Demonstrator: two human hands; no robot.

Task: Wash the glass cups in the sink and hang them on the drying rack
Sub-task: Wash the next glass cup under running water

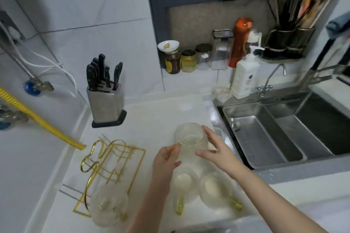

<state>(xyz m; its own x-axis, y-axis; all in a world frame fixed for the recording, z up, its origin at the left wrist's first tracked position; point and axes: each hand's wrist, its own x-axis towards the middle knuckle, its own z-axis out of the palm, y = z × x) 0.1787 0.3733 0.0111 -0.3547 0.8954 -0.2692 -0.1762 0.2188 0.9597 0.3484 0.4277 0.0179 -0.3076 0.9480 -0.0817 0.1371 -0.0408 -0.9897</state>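
A glass cup (189,139) is held above the counter's right edge, just beside the sink (265,134). Its gold handle is pinched by the left hand (166,159); its wall is cupped by the right hand (216,149). The glass is judged rigid, fragile and slippery when wet, best taken by handle and body. Its mouth appears tilted toward the camera, its axis leaning.

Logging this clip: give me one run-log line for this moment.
left hand: holds cup handle | right hand: steadies glass cup | gold drying rack: empty | sink: empty
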